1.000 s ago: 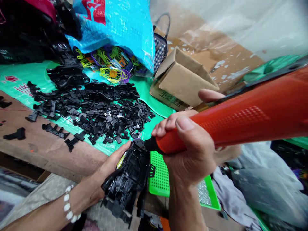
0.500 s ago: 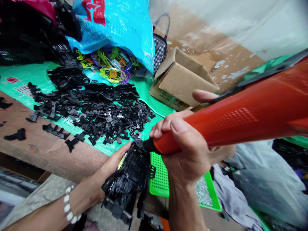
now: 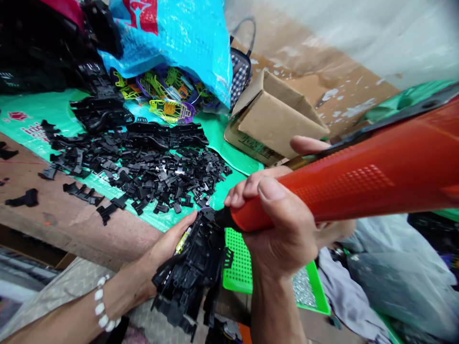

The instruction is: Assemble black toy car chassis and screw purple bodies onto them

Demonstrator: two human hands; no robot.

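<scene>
My right hand (image 3: pixel 283 224) is wrapped around the front of a long orange power screwdriver (image 3: pixel 351 186), thumb on top. The tool's black tip presses into the top of a black plastic toy-car chassis (image 3: pixel 193 267). My left hand (image 3: pixel 163 248) grips that chassis from the left side, holding it tilted over the table's near edge. A white bead bracelet (image 3: pixel 102 310) sits on the left wrist. Just under the tool lies a green perforated tray (image 3: pixel 240 263) with small silver screws at its right end.
A heap of small black plastic parts (image 3: pixel 143 167) covers a green sheet (image 3: pixel 32 114) on the wooden table (image 3: pixel 68 220). Behind are a blue woven bag (image 3: pixel 179 38) spilling colourful frames (image 3: pixel 168 95), and an open cardboard box (image 3: pixel 276 119). Grey cloth lies at right.
Almost nothing: the orange screwdriver and my right hand wavered slightly while the tip stayed on the chassis. My left hand kept its grip.
</scene>
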